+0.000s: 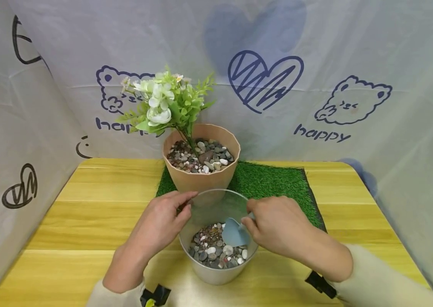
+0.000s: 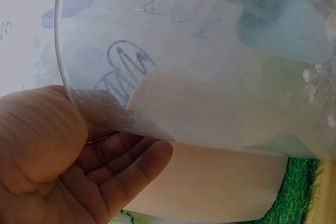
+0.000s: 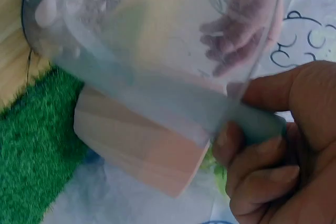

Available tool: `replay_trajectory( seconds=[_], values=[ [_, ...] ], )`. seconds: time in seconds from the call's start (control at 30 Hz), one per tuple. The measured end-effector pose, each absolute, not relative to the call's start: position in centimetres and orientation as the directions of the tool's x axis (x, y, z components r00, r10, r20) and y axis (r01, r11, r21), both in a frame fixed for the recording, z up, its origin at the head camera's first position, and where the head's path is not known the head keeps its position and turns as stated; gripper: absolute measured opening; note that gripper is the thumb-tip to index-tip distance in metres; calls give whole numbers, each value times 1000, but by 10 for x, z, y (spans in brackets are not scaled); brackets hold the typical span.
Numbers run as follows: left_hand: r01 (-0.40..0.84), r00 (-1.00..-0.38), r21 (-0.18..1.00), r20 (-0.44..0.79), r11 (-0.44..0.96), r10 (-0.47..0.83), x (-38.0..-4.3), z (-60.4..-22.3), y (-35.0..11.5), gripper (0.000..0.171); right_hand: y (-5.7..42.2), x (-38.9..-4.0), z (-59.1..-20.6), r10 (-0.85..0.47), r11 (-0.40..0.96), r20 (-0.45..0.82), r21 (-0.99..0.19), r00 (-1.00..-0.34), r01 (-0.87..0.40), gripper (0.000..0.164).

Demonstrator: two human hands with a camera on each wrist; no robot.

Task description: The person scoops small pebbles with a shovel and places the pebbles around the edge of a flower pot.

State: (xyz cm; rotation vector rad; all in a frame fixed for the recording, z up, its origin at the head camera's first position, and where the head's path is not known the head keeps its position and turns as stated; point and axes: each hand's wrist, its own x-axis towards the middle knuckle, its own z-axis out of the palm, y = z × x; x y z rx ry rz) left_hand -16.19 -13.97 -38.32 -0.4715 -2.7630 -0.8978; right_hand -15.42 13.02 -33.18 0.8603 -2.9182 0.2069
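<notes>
A clear plastic bucket (image 1: 216,277) stands on the table, slightly tilted, with mixed pebbles (image 1: 216,251) in its bottom. My left hand (image 1: 164,221) grips its rim on the left side, thumb and fingers on either side of the wall in the left wrist view. My right hand (image 1: 278,221) holds the handle of a small blue-grey shovel (image 1: 235,233) at the right rim. The shovel's blade is inside, down at the pebbles. In the right wrist view the fingers curl round the handle (image 3: 257,121) beside the bucket wall.
Behind the bucket a peach flowerpot (image 1: 201,181) holds pebbles and artificial white flowers (image 1: 160,102). It stands on a green turf mat (image 1: 274,181). The wooden table (image 1: 67,256) is bordered by white printed cloth (image 1: 335,64) at the back and sides.
</notes>
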Motion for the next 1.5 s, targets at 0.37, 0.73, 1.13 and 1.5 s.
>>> replay_trajectory(
  seconds=[0.37,0.73,1.13,1.5],
  values=[
    [382,-919,523,300,762,254,-162,-383,-139,35,111,-153,-338,-464,840,21,-308,-886,-447,16],
    [377,-921,535,298,755,249,-163,-386,-138,35,111,-158,-335,-438,814,-106,-469,-893,-343,15],
    [368,-926,554,287,747,244,-163,-385,-140,37,131,-160,-329,-490,739,-153,-596,-858,-316,19],
    [351,-934,556,267,753,239,-162,-384,-141,37,138,-157,-331,-486,677,-161,-691,-859,-254,19]
  ],
)
